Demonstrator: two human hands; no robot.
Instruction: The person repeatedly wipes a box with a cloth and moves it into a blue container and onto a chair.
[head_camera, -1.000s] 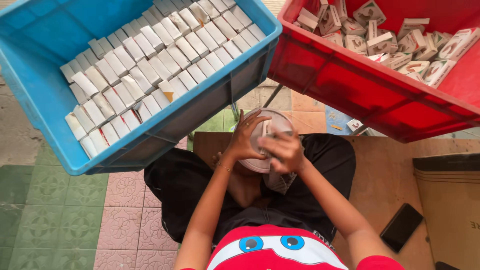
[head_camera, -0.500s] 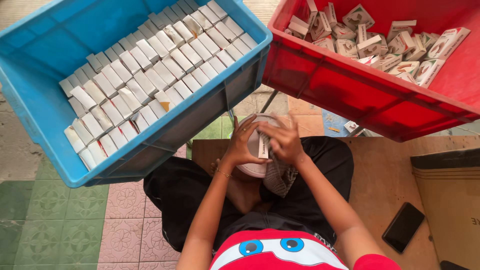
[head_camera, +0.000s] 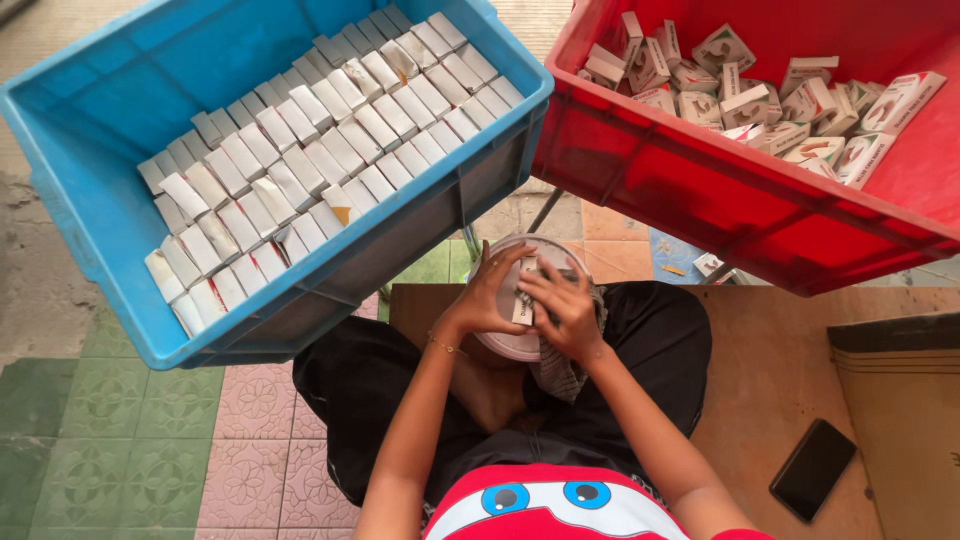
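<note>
Box: a small white box (head_camera: 524, 303) lies between both hands, over a round white lid (head_camera: 520, 345) on the person's lap.
Left hand: the left hand (head_camera: 487, 298) is curled, fingers pressed to the box's left side and resting on the lid.
Right hand: the right hand (head_camera: 563, 312) is half closed, fingertips gripping the box's right edge.
Blue crate: the blue crate (head_camera: 90, 200), above left, holds white boxes in tight rows.
Red crate: the red crate (head_camera: 700, 200), above right, holds loose boxes.
Phone: a dark phone (head_camera: 815, 468) lies on the table, well apart.

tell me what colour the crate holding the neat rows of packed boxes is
Blue crate, clearest in the head view.
</note>
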